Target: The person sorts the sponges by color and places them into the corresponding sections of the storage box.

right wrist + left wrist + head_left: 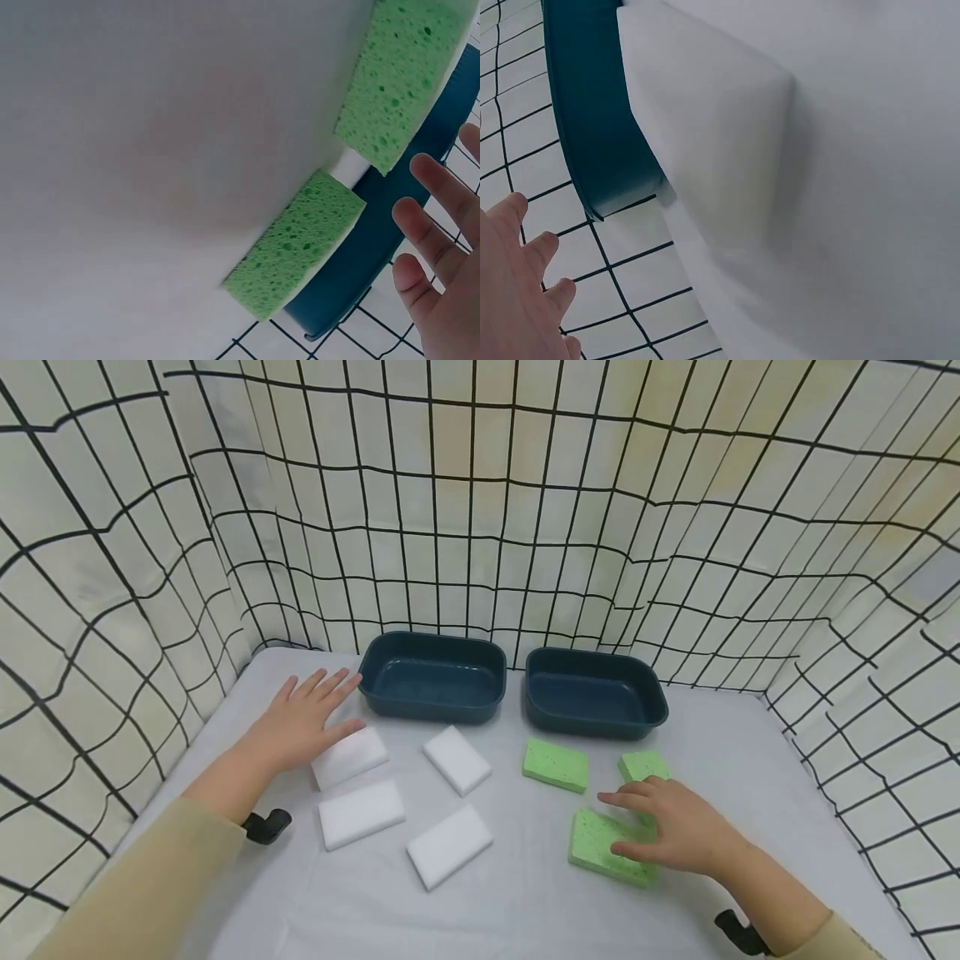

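Left hand (pixel 303 720) flat, fingers spread, holding nothing — thumb touching white sponge (pixel 349 757) at its 4 o'clock; right hand (pixel 667 827) relaxed, ungripping — resting on green sponge (pixel 600 843).

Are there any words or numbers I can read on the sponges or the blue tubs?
None: no words, numbers, labels or signs show in any view.
White sponges: plain, no print.
Green sponges: plain, only pores.
Left tub and right tub: plain dark blue, no brand visible.
Backdrop: only a black grid, no text.
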Demonstrator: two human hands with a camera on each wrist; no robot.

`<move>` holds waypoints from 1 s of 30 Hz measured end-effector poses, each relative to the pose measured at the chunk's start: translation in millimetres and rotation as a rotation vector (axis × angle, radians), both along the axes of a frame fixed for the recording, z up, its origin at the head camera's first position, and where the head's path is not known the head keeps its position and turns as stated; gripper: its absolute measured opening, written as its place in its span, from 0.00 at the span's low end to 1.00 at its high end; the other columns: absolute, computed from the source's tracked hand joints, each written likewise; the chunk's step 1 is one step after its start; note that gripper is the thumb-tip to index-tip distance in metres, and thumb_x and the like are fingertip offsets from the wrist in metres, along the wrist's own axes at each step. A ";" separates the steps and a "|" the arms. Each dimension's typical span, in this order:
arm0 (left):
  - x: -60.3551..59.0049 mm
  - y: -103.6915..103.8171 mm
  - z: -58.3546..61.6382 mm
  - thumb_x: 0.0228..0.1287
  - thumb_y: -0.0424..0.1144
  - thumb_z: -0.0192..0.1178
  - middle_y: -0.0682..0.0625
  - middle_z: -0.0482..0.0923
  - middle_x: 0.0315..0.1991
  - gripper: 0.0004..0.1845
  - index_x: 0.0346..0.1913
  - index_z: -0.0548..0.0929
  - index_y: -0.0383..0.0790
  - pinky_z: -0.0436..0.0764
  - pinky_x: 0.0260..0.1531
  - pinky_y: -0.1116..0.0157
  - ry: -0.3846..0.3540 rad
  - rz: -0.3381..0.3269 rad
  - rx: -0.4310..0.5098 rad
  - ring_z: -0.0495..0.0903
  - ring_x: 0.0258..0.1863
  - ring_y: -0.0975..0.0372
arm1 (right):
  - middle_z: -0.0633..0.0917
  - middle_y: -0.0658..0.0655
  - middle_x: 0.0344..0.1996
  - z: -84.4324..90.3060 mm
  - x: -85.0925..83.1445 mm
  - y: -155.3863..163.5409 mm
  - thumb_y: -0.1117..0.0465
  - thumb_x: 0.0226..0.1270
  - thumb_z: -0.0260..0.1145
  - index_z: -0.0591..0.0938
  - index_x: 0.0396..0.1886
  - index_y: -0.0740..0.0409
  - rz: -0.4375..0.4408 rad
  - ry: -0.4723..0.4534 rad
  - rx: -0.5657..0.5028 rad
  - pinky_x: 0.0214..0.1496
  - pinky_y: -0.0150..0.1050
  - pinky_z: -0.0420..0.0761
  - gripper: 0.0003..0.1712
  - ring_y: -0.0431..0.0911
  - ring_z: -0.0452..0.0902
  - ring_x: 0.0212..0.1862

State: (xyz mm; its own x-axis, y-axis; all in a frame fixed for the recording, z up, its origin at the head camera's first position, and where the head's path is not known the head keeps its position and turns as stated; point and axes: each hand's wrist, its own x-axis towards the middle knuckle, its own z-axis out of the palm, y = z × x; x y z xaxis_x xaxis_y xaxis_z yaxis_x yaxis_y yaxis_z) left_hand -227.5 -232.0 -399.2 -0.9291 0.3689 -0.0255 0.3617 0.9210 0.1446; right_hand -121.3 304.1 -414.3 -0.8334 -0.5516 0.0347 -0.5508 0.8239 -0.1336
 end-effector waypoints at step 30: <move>-48.0 6.6 -10.2 0.66 0.77 0.30 0.36 0.48 0.78 0.51 0.80 0.49 0.44 0.34 0.70 0.35 -0.063 0.078 -0.036 0.45 0.74 0.35 | 0.78 0.39 0.49 -19.2 18.5 20.0 0.22 0.49 0.67 0.78 0.64 0.33 0.066 0.055 0.056 0.45 0.41 0.75 0.43 0.39 0.71 0.46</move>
